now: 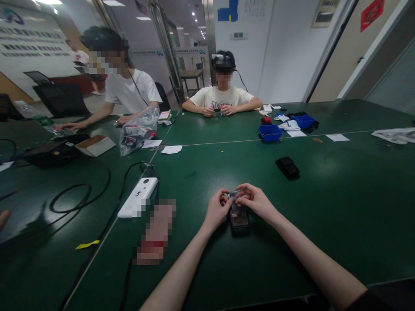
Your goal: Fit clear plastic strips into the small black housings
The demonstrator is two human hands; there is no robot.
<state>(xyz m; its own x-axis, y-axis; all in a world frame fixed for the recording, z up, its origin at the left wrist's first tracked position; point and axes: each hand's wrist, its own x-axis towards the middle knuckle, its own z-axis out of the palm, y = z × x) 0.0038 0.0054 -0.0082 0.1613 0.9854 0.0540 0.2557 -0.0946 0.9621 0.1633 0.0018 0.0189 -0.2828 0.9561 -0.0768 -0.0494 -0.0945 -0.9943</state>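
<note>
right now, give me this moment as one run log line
left hand on small black rectangular device | right hand pinching its top end | device flat on green table | black case apart, untouched

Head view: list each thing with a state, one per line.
black device: flat on table, top end between fingers.
left hand: pinching the device's top.
right hand: pinching there too.
blue bin: upright, open-topped.
cardboard box: open.
plastic bag: filled, slumped.
black pouch: lying shut.

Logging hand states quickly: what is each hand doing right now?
Left hand: fingers closed on the top end of the small black device lying on the green table.
Right hand: fingertips pinching the same device's top end.
</note>
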